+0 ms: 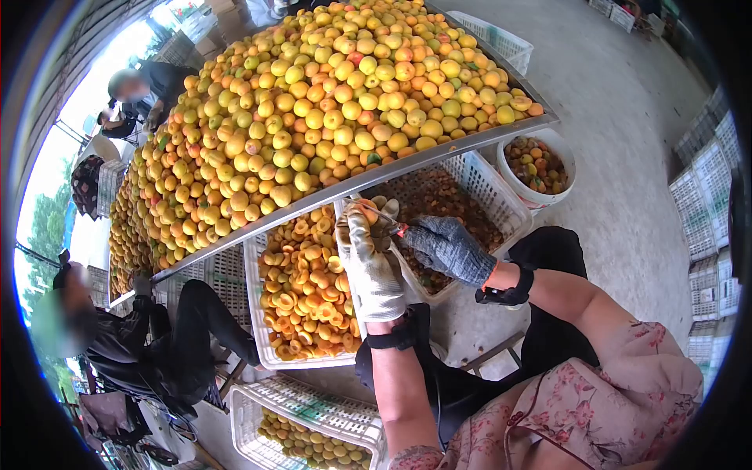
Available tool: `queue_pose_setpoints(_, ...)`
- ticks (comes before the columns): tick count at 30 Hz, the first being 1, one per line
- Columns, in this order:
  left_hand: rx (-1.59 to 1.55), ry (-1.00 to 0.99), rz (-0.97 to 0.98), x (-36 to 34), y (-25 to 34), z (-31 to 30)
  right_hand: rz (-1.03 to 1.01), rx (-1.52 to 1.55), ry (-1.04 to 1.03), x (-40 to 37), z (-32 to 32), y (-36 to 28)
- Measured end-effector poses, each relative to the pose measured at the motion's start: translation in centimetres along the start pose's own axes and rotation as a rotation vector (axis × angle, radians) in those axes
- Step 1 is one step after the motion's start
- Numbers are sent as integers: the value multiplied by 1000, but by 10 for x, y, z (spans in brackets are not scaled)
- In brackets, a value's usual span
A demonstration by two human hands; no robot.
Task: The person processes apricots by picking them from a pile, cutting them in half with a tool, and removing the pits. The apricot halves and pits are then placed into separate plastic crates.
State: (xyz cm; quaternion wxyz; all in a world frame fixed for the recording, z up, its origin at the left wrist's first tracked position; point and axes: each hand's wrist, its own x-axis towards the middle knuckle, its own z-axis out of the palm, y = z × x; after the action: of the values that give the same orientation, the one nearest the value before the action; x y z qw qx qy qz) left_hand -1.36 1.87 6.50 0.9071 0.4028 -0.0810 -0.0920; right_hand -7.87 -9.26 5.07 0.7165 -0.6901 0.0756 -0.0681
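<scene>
My left hand point(362, 254), in a white glove, is closed around an apricot point(365, 210) just below the metal table edge. In my right hand point(446, 249), gloved in grey knit, is a small red-handled tool point(402, 230). Its thin metal end reaches to the apricot; its exact shape is hard to make out. Left of my hands, halved apricots point(309, 286) fill a white crate point(252, 313). Behind and under my hands stands another white crate point(511, 205) with brown apricot pits point(462, 205) in it.
Whole apricots point(313, 102) are heaped on a metal-edged table point(501, 136). At its right corner stands a white bucket point(570, 176) of fruit. A crate of whole apricots point(305, 392) sits low at front. Co-workers point(149, 345) sit along the left; stacked crates point(705, 204) stand far right.
</scene>
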Motion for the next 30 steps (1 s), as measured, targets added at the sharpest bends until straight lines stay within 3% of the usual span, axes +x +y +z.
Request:
queue_pose_setpoints(4, 169, -12, -28, 2, 6, 1, 221, 296, -2, -1, -3, -19)
queue_pose_setpoints(6, 340, 47, -33, 4, 6, 0, 241, 285, -10, -2, -4, -24)
queue_pose_setpoints(9, 253, 88, -40, 4, 2, 4, 278, 261, -48, 2, -2, -11)
queue_pose_setpoints(11, 268, 27, -17, 8, -14, -7, -84, -24, 54, 7, 4, 2)
queue_pose_setpoints(13, -202, 36, -98, 9, -37, -13, -76, -110, 61, 9, 7, 9)
queue_pose_setpoints(14, -214, 17, -126, 7, -38, -16, -98, -103, 56, 9, 8, 12)
queue_pose_setpoints(17, -91, 101, -227, 1, -23, -6, -183, -85, 98, 8, 10, 15)
queue_pose_setpoints(19, 9, 104, -148, 8, -29, -16, 40, 60, 42, 10, 8, 15)
queue_pose_setpoints(20, 111, 109, -70, 10, -31, -20, 38, 61, 42, 10, 6, 14)
queue_pose_setpoints(23, 172, 86, -97, 6, -13, -13, 83, -23, 46, 8, 4, 4)
queue_pose_setpoints(27, 59, 135, -109, 0, -17, -14, -138, -128, 81, 8, 11, 16)
queue_pose_setpoints(28, -113, 175, -115, 3, -23, -14, -219, -156, 110, 9, 12, 17)
queue_pose_setpoints(30, -77, 190, -129, 5, -23, -17, -272, -222, 132, 8, 13, 17)
